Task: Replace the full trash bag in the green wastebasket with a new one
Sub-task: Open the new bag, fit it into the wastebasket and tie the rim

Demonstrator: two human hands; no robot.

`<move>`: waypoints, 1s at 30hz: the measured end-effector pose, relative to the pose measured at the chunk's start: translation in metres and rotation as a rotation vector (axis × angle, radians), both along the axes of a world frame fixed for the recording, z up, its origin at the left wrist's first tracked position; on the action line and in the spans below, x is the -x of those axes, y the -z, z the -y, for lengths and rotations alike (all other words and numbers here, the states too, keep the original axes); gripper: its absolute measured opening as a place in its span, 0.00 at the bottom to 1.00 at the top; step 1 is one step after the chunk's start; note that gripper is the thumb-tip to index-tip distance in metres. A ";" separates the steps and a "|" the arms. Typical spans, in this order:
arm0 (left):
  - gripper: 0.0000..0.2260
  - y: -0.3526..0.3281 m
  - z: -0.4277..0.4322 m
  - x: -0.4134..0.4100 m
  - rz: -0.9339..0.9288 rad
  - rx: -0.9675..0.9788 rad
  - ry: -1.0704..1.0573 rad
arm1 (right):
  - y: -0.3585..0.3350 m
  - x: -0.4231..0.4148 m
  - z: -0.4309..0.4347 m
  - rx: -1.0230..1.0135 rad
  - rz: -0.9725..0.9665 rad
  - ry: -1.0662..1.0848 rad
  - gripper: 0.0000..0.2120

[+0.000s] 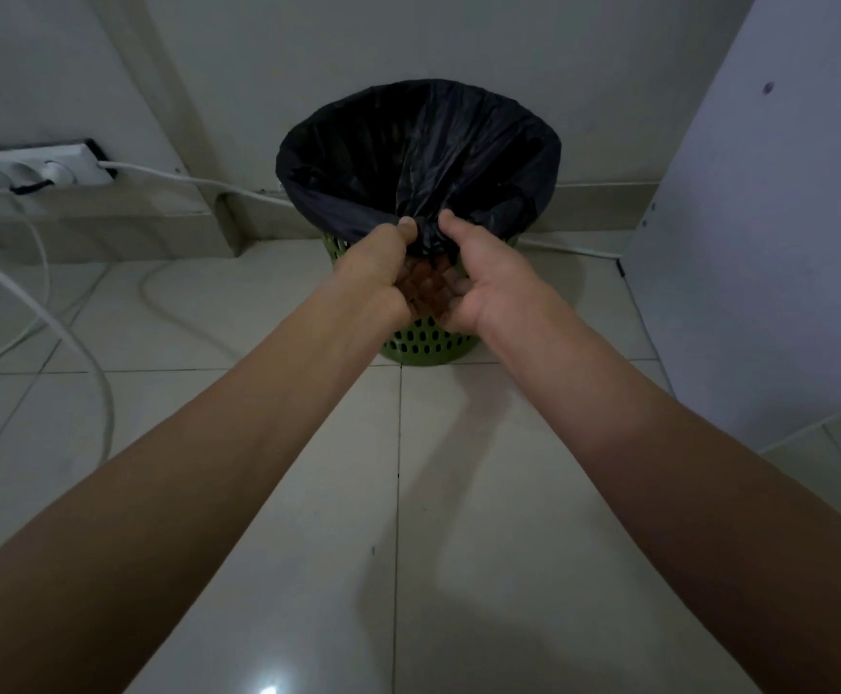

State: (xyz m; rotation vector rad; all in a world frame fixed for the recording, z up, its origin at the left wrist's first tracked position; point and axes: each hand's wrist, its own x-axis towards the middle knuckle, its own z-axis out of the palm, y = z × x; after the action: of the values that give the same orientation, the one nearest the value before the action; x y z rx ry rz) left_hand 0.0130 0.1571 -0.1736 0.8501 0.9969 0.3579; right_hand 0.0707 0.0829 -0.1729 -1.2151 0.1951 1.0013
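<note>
In the head view, the green wastebasket [423, 339] stands on the tiled floor [458, 493] close to the wall [408, 37], directly in front of the person. The black trash bag [418, 147] lines it, and its edge is folded outward over the rim, so only the lower part of the basket shows.

Both arms reach forward to the near side of the rim. The left hand [383, 275] and the right hand [478, 280] are just beside each other. Each one pinches the folded edge of the bag, with the thumb on top and the fingers curled underneath, and the film is gathered into a small bunch between them.

The bag is thin, soft plastic. It will probably wrinkle and slide easily, and it may tear if it is pulled at one point only. The inside is too dark to judge how much it holds, so its weight is not certain. The folded edge seems the best place to hold it. The person should probably free this edge all around the rim and then gather it together before lifting.

At the left, a white power strip [42, 167] lies by the wall, with a white cable [93, 373] looping over the floor. A pale panel [769, 242] stands at the right.
</note>
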 end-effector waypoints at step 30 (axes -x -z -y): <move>0.14 0.017 -0.012 -0.003 0.301 -0.094 -0.219 | -0.005 -0.017 0.006 -0.270 -0.017 0.223 0.13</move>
State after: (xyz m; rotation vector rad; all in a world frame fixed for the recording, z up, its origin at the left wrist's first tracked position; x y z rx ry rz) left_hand 0.0162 0.1694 -0.1903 0.7456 0.7973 0.7033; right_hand 0.0873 0.0771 -0.1676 -0.9175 0.1977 0.8139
